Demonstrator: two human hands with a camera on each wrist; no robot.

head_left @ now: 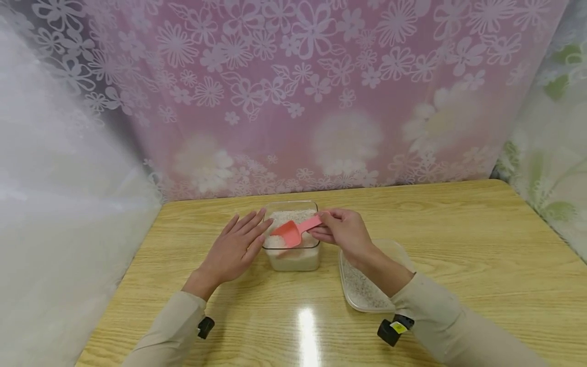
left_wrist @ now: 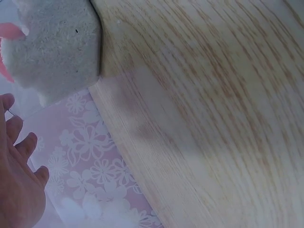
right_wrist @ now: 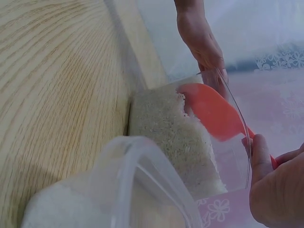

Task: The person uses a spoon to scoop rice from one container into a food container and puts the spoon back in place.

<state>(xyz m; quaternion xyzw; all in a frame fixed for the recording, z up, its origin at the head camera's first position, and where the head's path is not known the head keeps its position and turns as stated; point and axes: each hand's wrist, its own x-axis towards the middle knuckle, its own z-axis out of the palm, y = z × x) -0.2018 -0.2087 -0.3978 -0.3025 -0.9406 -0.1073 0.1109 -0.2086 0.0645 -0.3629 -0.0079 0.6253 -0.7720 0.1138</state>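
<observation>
A clear rectangular container point(head_left: 293, 262) holding white rice stands on the table. My right hand point(head_left: 344, 232) pinches the handle of a coral-pink scoop point(head_left: 290, 233), whose bowl is tilted inside the container. In the right wrist view, the scoop point(right_wrist: 209, 109) touches the rice point(right_wrist: 166, 133) with its edge. My left hand point(head_left: 238, 247) lies against the container's left side with straight fingers, the tips at the rim. From the left wrist, that hand point(left_wrist: 21, 180) shows at the lower left, near the rice.
A second clear plastic container point(head_left: 367, 290) with grain in it sits under my right forearm. The wooden table point(head_left: 458, 244) ends at a pink flowered curtain point(head_left: 284, 127). A pale sheet point(head_left: 69, 204) hangs on the left.
</observation>
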